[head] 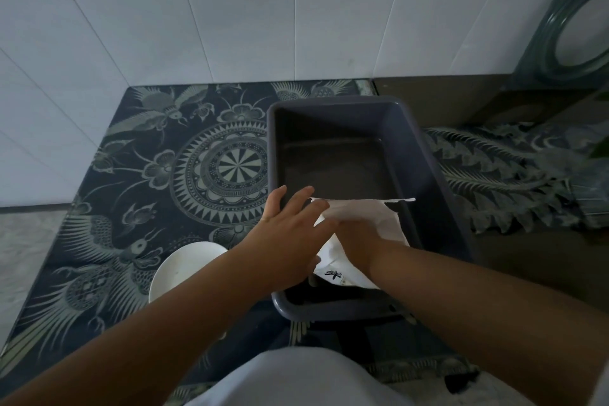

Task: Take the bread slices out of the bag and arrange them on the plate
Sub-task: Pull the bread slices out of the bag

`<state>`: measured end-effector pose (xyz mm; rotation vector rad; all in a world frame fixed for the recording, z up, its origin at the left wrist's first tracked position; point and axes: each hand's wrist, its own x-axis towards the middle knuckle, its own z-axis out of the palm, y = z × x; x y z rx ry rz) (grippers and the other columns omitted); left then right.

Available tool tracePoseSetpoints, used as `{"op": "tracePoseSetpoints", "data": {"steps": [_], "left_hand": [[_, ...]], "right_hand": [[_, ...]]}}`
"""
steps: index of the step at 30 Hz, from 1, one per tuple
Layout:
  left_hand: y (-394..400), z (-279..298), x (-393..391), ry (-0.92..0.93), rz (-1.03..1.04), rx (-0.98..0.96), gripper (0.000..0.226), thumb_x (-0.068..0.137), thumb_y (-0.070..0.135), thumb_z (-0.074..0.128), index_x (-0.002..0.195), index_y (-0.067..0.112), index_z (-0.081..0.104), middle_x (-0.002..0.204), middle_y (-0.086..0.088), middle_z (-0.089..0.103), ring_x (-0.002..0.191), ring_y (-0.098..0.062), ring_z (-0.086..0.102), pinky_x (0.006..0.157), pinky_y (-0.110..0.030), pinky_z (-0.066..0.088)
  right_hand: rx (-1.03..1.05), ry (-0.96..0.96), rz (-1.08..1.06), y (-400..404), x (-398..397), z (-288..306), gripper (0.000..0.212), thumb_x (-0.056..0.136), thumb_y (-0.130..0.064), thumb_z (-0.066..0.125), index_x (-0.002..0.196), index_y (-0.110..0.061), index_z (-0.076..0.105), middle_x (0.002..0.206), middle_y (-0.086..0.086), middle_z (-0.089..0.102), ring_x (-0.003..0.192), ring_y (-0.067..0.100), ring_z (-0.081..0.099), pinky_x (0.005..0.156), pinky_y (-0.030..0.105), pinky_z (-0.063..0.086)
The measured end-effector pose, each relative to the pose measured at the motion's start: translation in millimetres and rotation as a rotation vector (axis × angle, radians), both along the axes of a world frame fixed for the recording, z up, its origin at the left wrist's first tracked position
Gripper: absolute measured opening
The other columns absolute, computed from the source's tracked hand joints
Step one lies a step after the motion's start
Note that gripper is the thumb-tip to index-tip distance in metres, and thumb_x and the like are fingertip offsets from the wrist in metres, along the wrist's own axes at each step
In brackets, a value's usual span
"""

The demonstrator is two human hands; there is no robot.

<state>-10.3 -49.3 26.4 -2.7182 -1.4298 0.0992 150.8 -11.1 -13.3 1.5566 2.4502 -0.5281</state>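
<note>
A white paper bag [365,211] with black print lies in the near part of a dark grey plastic bin [425,155]. My right hand [357,236] is pushed into the bag's mouth, its fingers hidden inside. My left hand [290,227] rests on the bag's left edge with fingers spread, over the bin's left rim. A round white plate [179,269] sits on the cloth left of the bin, partly covered by my left forearm. No bread slices can be seen.
A dark patterned cloth [138,175] covers the table. White tiled walls rise behind and to the left. A dark green object with a round opening [566,26] stands at the back right. The table's left edge drops to the floor.
</note>
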Motion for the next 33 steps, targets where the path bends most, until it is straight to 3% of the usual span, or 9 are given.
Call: {"op": "tracePoseSetpoints", "data": {"steps": [5, 9, 11, 15, 20, 24, 28, 30, 33], "left_hand": [[-0.3, 2.1, -3.3, -0.025, -0.037, 0.005, 0.053, 0.08, 0.039, 0.07, 0.128, 0.028, 0.05, 0.145, -0.007, 0.044, 0.142, -0.034, 0.027, 0.11, -0.06, 0.022], [0.7, 4.0, -6.2, -0.08, -0.079, 0.004, 0.047, 0.086, 0.044, 0.06, 0.129, 0.03, 0.049, 0.147, -0.005, 0.041, 0.143, -0.03, 0.024, 0.113, -0.054, 0.022], [-0.2, 7.3, -6.6, -0.128, -0.086, 0.001, 0.051, 0.084, 0.052, 0.057, 0.129, 0.028, 0.051, 0.144, -0.003, 0.045, 0.142, -0.028, 0.027, 0.114, -0.053, 0.02], [-4.6, 12.2, -2.6, -0.275, -0.024, -0.044, 0.068, 0.085, 0.066, 0.043, 0.139, 0.024, 0.041, 0.143, 0.002, 0.049, 0.142, -0.023, 0.03, 0.117, -0.05, 0.017], [-7.8, 9.8, 2.9, -0.393, 0.075, -0.078, 0.083, 0.086, 0.066, 0.044, 0.148, 0.015, 0.023, 0.145, 0.0, 0.05, 0.141, -0.019, 0.031, 0.118, -0.045, 0.011], [-8.0, 6.1, 1.8, -0.434, 0.085, -0.103, 0.09, 0.082, 0.064, 0.049, 0.15, 0.014, 0.018, 0.143, 0.004, 0.051, 0.14, -0.015, 0.031, 0.117, -0.043, 0.009], [-8.4, 5.7, 0.3, -0.476, 0.081, -0.113, 0.092, 0.081, 0.065, 0.048, 0.151, 0.014, 0.017, 0.145, 0.004, 0.048, 0.141, -0.013, 0.028, 0.116, -0.042, 0.012], [-7.9, 7.0, 1.0, -0.498, 0.086, -0.119, 0.092, 0.08, 0.066, 0.047, 0.151, 0.015, 0.017, 0.146, 0.004, 0.047, 0.14, -0.012, 0.028, 0.115, -0.041, 0.014], [-6.3, 7.7, 3.9, -0.521, 0.077, -0.133, 0.094, 0.079, 0.068, 0.049, 0.151, 0.016, 0.017, 0.147, 0.003, 0.044, 0.14, -0.011, 0.027, 0.115, -0.039, 0.016]], "right_hand": [[-0.044, -0.047, 0.053, 3.5, 1.5, -2.9, 0.031, 0.104, -0.021, 0.039, 0.133, -0.01, 0.047, 0.129, 0.006, 0.056, 0.117, 0.018, 0.053, 0.1, 0.027, 0.037], [0.01, -0.055, 0.128, 0.5, 2.1, 6.4, 0.027, 0.101, -0.021, 0.041, 0.119, -0.011, 0.057, 0.115, 0.006, 0.065, 0.1, 0.018, 0.062, 0.093, 0.032, 0.047], [0.028, -0.078, 0.132, -0.3, 2.6, 11.2, 0.027, 0.101, -0.024, 0.042, 0.118, -0.01, 0.058, 0.114, 0.006, 0.065, 0.099, 0.018, 0.061, 0.089, 0.029, 0.045], [-0.089, -0.238, 0.124, 1.9, -4.9, 20.1, 0.044, 0.104, -0.021, 0.04, 0.143, -0.003, 0.035, 0.145, 0.016, 0.045, 0.131, 0.025, 0.045, 0.105, 0.031, 0.03], [-0.104, -0.298, 0.18, 2.7, -7.2, 38.5, 0.041, 0.104, -0.022, 0.041, 0.139, -0.002, 0.039, 0.142, 0.018, 0.048, 0.128, 0.029, 0.048, 0.106, 0.037, 0.033], [-0.026, -0.222, 0.145, 0.1, -1.4, 55.4, 0.04, 0.096, -0.036, 0.054, 0.131, -0.017, 0.049, 0.117, 0.005, 0.063, 0.096, 0.018, 0.061, 0.085, 0.032, 0.047], [0.184, -0.088, 0.172, -7.7, 18.9, 77.4, 0.042, 0.086, -0.043, 0.063, 0.117, -0.016, 0.053, 0.1, 0.003, 0.064, 0.085, 0.022, 0.063, 0.068, 0.032, 0.046], [0.242, -0.135, 0.202, -8.6, 22.4, 85.3, 0.042, 0.086, -0.041, 0.063, 0.117, -0.015, 0.053, 0.101, 0.005, 0.064, 0.085, 0.023, 0.062, 0.064, 0.031, 0.041], [0.046, -0.177, 0.24, -0.5, 20.8, 88.3, 0.032, 0.096, -0.028, 0.056, 0.125, -0.014, 0.052, 0.118, 0.006, 0.063, 0.09, 0.015, 0.057, 0.061, 0.022, 0.036]]}}
